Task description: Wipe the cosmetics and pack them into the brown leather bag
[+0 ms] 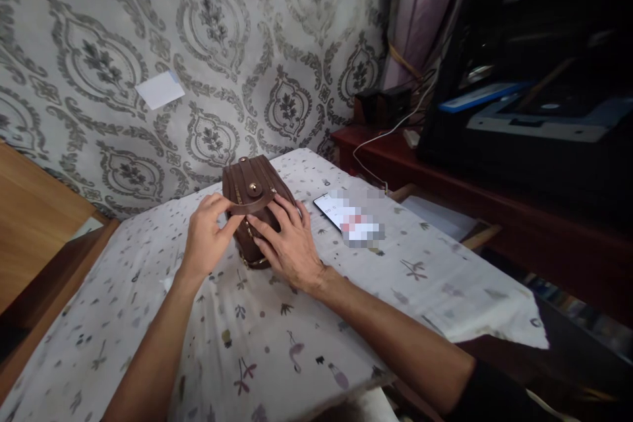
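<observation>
A small brown handbag (258, 175) with gold zips and gold studs stands on the cloth-covered table in front of me. At its near left, my left hand (205, 234) pinches the bag's curved brown strap between thumb and fingers. My right hand (291, 241) lies over the near right side of the bag, its fingers bent and spread across the top and holding the bag. The fingers partly cover the near zip and the bag's right side. Just right of this hand, a phone (336, 211) with a lit, partly blurred screen lies on the cloth.
A white patterned cloth (297, 356) covers the table, which meets a patterned wall (212, 13). A dark red cabinet (380, 151) with a large dark screen (534, 26) stands at the right. A white cable (373, 138) hangs over its edge. Wooden furniture (39, 231) borders the left.
</observation>
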Motion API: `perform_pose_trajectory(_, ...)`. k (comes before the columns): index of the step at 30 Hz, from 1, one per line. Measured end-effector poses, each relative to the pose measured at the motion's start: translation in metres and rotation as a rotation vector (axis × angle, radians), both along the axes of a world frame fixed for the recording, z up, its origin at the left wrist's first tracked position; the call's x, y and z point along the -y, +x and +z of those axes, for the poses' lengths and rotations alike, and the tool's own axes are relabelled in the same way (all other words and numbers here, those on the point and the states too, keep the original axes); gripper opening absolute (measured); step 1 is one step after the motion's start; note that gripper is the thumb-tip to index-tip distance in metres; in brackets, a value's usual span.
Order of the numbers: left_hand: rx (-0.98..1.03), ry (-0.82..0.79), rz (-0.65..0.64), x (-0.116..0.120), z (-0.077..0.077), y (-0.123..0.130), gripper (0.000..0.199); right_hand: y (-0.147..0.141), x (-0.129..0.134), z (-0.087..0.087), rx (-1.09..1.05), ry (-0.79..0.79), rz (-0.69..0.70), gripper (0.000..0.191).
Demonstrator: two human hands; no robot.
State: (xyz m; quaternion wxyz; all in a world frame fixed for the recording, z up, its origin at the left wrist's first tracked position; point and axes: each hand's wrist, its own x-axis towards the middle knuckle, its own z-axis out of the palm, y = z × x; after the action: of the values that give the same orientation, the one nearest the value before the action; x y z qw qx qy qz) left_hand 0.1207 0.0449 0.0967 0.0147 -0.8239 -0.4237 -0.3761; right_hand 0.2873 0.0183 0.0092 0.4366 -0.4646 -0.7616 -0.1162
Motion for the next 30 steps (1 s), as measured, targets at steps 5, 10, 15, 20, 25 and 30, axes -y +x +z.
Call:
perform_pose_trajectory(5, -0.112, 0.06, 0.058, -0.001, 0.008, 0.015, 0.004, 0.002, 0.001, 0.0, -0.055, 0.027, -0.006, 0.039)
perform_pose_trajectory(10, -0.154, 0.036, -0.023, -0.013, 0.019, 0.041, 0.021, 0.001, 0.001, -0.003, -0.076, 0.035, -0.039, 0.039)
perform_pose_trajectory(15, -0.172, -0.032, -0.036, -0.03, 0.023, 0.056, 0.012, 0.001, -0.001, -0.005, -0.131, 0.113, -0.02, 0.034)
perform_pose_trajectory(20, 0.075, -0.142, -0.028, -0.038, 0.014, 0.056, 0.011, 0.004, -0.004, -0.006, -0.223, 0.129, 0.003, 0.027)
perform_pose_trajectory(25, 0.162, -0.112, -0.005, -0.037, 0.004, 0.054, 0.012, 0.004, -0.005, -0.008, -0.231, 0.097, -0.002, 0.026)
perform_pose_trajectory(30, 0.174, -0.084, -0.004, -0.03, 0.002, 0.054, 0.008, 0.005, -0.005, -0.008, -0.219, 0.113, 0.003, 0.026)
